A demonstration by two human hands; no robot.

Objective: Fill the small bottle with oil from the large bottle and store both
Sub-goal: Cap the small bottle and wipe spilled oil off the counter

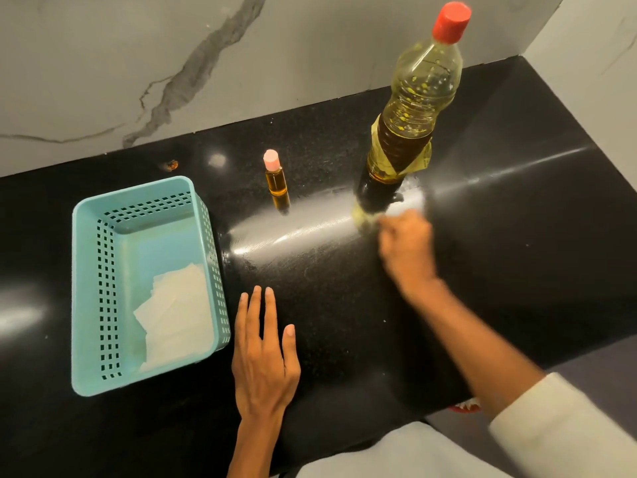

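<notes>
Small bottle (275,177) and large bottle (413,108), capped, upright right of basket (132,194), likely awaiting storage; left hand (263,346) flat, fingers straight; right hand (406,250) blurred, grip indeterminable.

- Black glossy counter (344,305) under and all round the right hand (406,250).
- Teal basket (82,298) well to its left, white paper (179,312) lying inside.
- Veined marble wall (275,46) beyond it.

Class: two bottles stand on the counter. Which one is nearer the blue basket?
The small bottle with the pink cap; the tall, red-capped large bottle stands farther off, by the right hand.
</notes>
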